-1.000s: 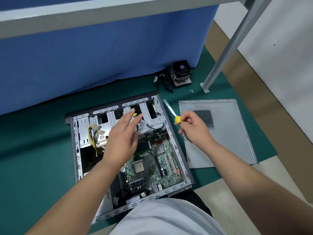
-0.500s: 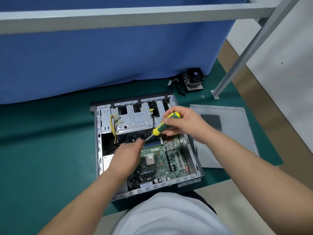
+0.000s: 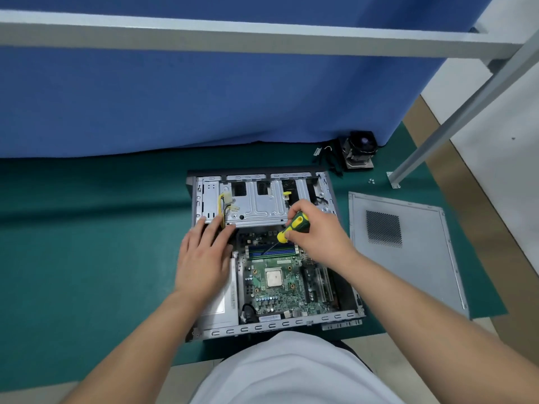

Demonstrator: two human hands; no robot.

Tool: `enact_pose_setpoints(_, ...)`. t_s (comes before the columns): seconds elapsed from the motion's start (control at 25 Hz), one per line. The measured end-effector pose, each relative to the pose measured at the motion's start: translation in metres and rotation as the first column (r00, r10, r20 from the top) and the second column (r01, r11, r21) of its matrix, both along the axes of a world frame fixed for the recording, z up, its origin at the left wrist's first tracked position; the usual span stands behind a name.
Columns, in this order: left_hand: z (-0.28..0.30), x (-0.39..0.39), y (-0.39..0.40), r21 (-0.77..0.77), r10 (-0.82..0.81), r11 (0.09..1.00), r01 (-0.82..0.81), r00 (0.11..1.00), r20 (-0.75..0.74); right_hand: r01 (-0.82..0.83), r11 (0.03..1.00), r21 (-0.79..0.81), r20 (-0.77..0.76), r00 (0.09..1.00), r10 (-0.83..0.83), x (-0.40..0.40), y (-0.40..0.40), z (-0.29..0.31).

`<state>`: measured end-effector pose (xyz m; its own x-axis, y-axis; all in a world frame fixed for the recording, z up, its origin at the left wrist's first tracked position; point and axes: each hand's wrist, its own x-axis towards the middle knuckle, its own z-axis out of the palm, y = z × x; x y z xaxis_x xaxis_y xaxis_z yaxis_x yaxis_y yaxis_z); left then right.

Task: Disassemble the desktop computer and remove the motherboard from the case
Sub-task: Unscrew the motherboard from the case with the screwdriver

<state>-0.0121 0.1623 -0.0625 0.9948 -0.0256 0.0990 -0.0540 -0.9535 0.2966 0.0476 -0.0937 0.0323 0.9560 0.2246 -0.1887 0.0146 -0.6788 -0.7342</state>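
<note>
The motherboard (image 3: 280, 282) sits inside the open case (image 3: 201, 199), which lies on its side on a green mat (image 3: 87, 258) in the lower middle of the frame. The board fills the case's right half, its square chip (image 3: 274, 279) bare in the centre and blue memory slots (image 3: 272, 251) along its upper edge. Above the board a metal drive cage (image 3: 259, 207) spans the case, with a yellow cable (image 3: 223, 207) hanging at its left end.

The right hand (image 3: 313, 228) grasps a screwdriver (image 3: 293, 225) by its yellow and green handle, the thin shaft slanting down-left with the tip over the memory slots; whether the tip touches anything is hard to tell from here. The left hand (image 3: 205, 258) lies flat with fingers extended, resting over the left part of the case just below the cage, gripping nothing.

To the right of the case a grey side panel (image 3: 414, 258) with a mesh vent lies flat on the mat. Farther up, near a blue partition (image 3: 204, 97), a cooler fan (image 3: 360, 153) stands on the mat, with a few small screws (image 3: 371, 181) just beside a metal frame leg (image 3: 437, 135).
</note>
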Motion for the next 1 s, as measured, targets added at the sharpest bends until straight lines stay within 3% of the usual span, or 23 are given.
enact_pose_setpoints(0.48, -0.01, 0.008, 0.004, -0.029, 0.065, 0.997, -0.069, 0.991, -0.118, -0.327, 0.914, -0.24, 0.001, 0.942, 0.337, 0.009, 0.067, -0.043)
enact_pose_setpoints(1.0, -0.008, 0.009, 0.006, -0.068, 0.068, 0.995, -0.076, 0.991, -0.112, -0.374, 0.886, -0.276, 0.019, 0.919, 0.394, 0.014, 0.074, -0.05)
